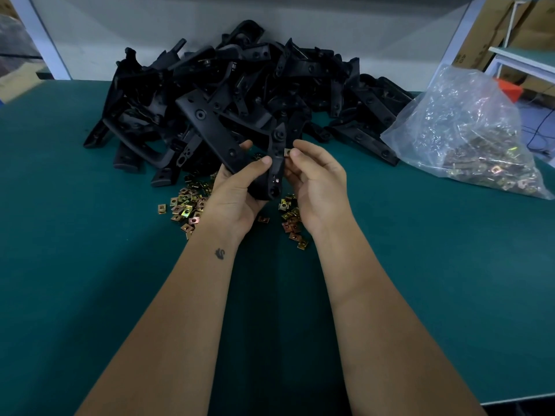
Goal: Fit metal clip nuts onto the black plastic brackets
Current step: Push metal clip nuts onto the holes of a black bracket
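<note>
My left hand (240,187) grips a black plastic bracket (274,163) and holds it upright above the green table, thumb across its front. My right hand (315,181) pinches a small metal clip nut (286,151) between thumb and forefinger, right at the bracket's right edge. Whether the nut sits on the bracket I cannot tell. Loose brass-coloured clip nuts (186,208) lie scattered on the mat beneath both hands. A big heap of black brackets (240,82) is piled behind, against the back wall.
A clear plastic bag (468,136) full of clip nuts lies at the right on the green table (90,265). Cardboard boxes (492,28) and a white shelf frame stand beyond the table's right edge. The table's front edge shows at the lower right.
</note>
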Action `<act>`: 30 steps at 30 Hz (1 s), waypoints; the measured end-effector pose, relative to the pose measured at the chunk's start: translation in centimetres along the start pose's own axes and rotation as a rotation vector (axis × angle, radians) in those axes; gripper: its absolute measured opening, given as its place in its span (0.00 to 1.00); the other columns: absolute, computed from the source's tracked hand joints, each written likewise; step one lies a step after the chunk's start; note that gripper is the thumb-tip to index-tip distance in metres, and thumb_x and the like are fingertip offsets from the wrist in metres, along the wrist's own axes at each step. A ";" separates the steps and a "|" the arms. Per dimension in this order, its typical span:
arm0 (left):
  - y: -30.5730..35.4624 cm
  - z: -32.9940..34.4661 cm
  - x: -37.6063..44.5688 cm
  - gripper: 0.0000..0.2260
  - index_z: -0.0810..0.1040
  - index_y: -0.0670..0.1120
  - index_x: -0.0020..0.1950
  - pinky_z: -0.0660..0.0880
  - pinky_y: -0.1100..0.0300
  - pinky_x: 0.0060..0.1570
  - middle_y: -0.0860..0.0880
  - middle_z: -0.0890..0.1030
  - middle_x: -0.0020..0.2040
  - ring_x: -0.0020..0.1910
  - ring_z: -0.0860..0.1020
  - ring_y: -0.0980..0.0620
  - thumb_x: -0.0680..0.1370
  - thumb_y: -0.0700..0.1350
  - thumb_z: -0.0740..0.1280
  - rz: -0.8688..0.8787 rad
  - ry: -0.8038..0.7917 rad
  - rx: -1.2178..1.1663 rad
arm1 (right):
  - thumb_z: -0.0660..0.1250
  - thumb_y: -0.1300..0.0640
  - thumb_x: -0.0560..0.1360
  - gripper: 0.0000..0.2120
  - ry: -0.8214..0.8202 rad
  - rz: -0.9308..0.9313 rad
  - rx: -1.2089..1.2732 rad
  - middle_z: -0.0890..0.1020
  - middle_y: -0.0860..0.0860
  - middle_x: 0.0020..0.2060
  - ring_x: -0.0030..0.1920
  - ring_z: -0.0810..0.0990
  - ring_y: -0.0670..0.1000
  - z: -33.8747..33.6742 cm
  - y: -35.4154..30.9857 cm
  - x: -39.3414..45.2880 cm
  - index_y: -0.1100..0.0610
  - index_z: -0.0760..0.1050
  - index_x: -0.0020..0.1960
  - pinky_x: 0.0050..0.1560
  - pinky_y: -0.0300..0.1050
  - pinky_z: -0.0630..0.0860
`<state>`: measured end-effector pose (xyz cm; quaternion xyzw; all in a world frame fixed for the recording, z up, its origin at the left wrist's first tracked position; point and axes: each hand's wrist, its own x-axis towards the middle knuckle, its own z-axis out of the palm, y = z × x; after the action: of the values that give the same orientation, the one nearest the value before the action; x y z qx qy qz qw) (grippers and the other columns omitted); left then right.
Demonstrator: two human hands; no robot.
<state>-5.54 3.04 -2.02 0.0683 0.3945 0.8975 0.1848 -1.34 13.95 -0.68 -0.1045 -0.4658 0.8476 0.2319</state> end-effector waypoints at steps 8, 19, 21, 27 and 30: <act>0.1 -0.2 0.0 0.14 0.76 0.52 0.56 0.81 0.56 0.44 0.49 0.86 0.48 0.45 0.84 0.53 0.76 0.35 0.69 0.004 -0.045 0.003 | 0.66 0.68 0.77 0.06 -0.066 0.052 -0.026 0.85 0.57 0.44 0.45 0.83 0.53 -0.1 0.1 0.0 0.61 0.81 0.47 0.52 0.47 0.80; 0.3 -0.4 -0.1 0.14 0.76 0.51 0.56 0.81 0.57 0.43 0.50 0.86 0.48 0.46 0.84 0.53 0.75 0.35 0.70 0.008 -0.079 0.089 | 0.67 0.69 0.76 0.10 -0.065 0.075 0.001 0.83 0.59 0.49 0.47 0.82 0.54 -0.1 0.0 -0.1 0.59 0.78 0.54 0.52 0.46 0.80; 0.4 -0.4 -0.2 0.15 0.76 0.50 0.56 0.81 0.56 0.42 0.49 0.86 0.48 0.47 0.84 0.52 0.74 0.36 0.71 0.010 -0.077 0.100 | 0.68 0.69 0.76 0.10 -0.059 0.058 -0.029 0.83 0.59 0.48 0.48 0.82 0.54 -0.1 0.0 -0.1 0.59 0.78 0.55 0.52 0.46 0.81; 0.6 -0.6 -0.6 0.20 0.76 0.48 0.57 0.82 0.53 0.47 0.48 0.86 0.49 0.50 0.84 0.51 0.67 0.40 0.73 0.034 -0.103 0.136 | 0.67 0.69 0.76 0.08 -0.086 0.056 -0.031 0.83 0.55 0.44 0.44 0.83 0.50 -0.1 -0.1 -0.1 0.60 0.78 0.53 0.49 0.44 0.81; 0.4 -0.4 -0.6 0.20 0.75 0.48 0.57 0.82 0.53 0.49 0.48 0.85 0.50 0.50 0.84 0.51 0.67 0.39 0.73 0.036 -0.104 0.139 | 0.67 0.69 0.76 0.07 -0.089 0.071 0.013 0.81 0.55 0.43 0.43 0.82 0.50 -0.1 -0.1 -0.1 0.59 0.77 0.51 0.53 0.47 0.80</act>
<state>-5.21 2.23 -2.00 0.1346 0.4444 0.8664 0.1836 -1.20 14.02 -0.68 -0.0817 -0.4661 0.8621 0.1814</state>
